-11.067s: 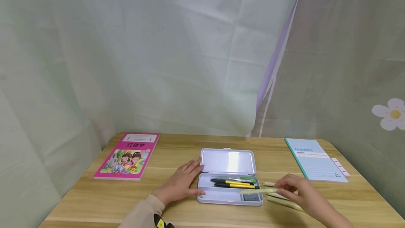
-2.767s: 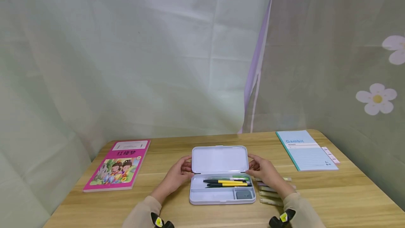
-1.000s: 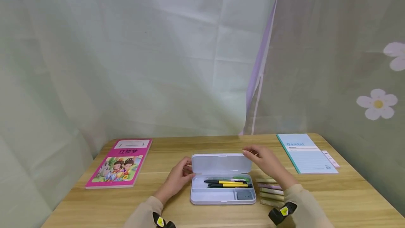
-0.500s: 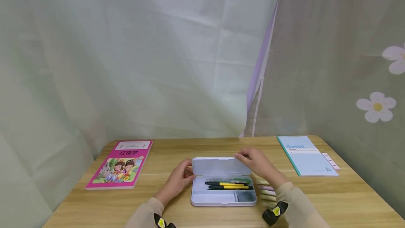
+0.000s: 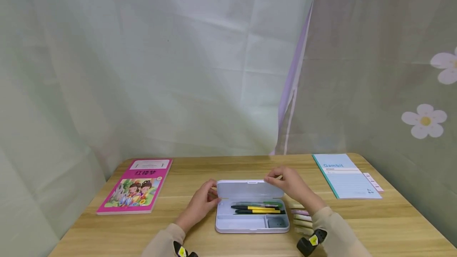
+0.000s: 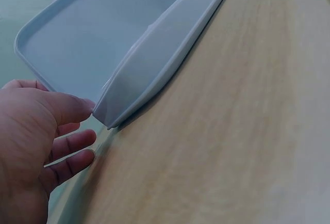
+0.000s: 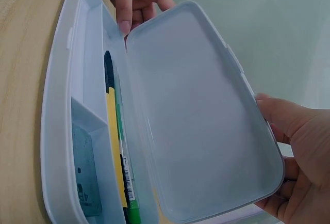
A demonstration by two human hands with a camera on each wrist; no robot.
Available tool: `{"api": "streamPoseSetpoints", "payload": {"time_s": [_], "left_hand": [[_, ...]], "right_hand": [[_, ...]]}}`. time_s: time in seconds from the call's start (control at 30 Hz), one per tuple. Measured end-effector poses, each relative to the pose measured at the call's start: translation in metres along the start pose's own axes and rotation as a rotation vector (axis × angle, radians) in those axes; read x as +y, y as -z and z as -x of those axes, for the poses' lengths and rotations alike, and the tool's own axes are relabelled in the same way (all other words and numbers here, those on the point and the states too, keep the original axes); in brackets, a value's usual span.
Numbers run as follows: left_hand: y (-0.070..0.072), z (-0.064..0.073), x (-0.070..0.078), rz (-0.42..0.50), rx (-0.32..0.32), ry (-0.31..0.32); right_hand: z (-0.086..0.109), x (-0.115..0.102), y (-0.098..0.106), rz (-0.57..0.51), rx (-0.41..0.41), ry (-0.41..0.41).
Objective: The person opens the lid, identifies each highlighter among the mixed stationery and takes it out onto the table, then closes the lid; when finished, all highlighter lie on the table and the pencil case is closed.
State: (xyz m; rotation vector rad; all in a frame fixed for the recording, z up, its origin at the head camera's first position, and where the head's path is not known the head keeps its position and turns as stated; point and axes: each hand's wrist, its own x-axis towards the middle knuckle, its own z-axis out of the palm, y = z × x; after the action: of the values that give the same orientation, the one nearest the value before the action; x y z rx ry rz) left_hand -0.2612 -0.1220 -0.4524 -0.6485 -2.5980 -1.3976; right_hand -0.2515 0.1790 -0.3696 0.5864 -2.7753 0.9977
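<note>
A white pencil case (image 5: 242,222) lies open on the table, its lid (image 7: 198,115) tilted up from the hinge. Inside are yellow-and-black pens (image 5: 260,211), a green-capped clear pen (image 7: 133,211) and a grey eraser (image 5: 276,222) in the small compartment. My left hand (image 5: 200,203) holds the case's left end near the hinge, thumb against the corner; some fingers are hidden behind the lid. My right hand (image 5: 292,185) pinches the lid's top edge towards its right end, thumb on the edge and fingers behind. Several pale pens (image 5: 301,218) lie beside the case, partly under the right forearm.
A pink picture-covered book (image 5: 135,187) lies at the table's left. At the right back is a light blue notebook (image 5: 346,177), with a pink-and-white strip (image 5: 373,182) beside it. A pale curtain (image 5: 196,70) hangs behind the wooden table (image 5: 107,233).
Earlier my right hand held a pale pen over the case; those pens now lie beside it. My right hand has since moved up to the lid's edge, and the lid has tilted up.
</note>
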Motion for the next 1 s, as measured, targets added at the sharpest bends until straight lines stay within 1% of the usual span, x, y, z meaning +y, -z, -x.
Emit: {"api": "streamPoseSetpoints", "payload": {"time_s": [0.13,0.23,0.4,0.47,0.53,0.7,0.8,0.9,1.0], "left_hand": [[-0.002,0.000,0.001,-0.011,0.011,-0.019],[-0.002,0.001,0.001,-0.020,0.008,-0.042],[0.006,0.002,-0.004,-0.052,-0.032,-0.121],[0.012,0.001,-0.006,-0.061,-0.062,-0.152],[0.019,0.000,-0.008,-0.056,-0.111,-0.165],[0.038,-0.001,-0.004,-0.002,-0.291,-0.110],[0.046,-0.001,0.003,0.032,-0.368,-0.088],[0.051,-0.002,0.010,0.063,-0.391,-0.093],[0.054,-0.002,0.018,0.061,-0.387,-0.110]], "right_hand": [[0.006,0.000,0.002,-0.008,-0.008,0.016],[0.011,0.000,0.002,-0.034,-0.036,0.006],[0.019,-0.002,0.000,-0.086,-0.087,-0.002],[0.021,-0.003,0.000,-0.095,-0.096,-0.003],[0.022,-0.004,-0.001,-0.101,-0.104,-0.005],[0.027,-0.004,-0.003,-0.102,-0.117,0.000],[0.029,-0.003,-0.003,-0.104,-0.120,0.015],[0.032,-0.002,-0.005,-0.111,-0.125,0.019],[0.036,-0.001,-0.007,-0.123,-0.126,0.032]]}}
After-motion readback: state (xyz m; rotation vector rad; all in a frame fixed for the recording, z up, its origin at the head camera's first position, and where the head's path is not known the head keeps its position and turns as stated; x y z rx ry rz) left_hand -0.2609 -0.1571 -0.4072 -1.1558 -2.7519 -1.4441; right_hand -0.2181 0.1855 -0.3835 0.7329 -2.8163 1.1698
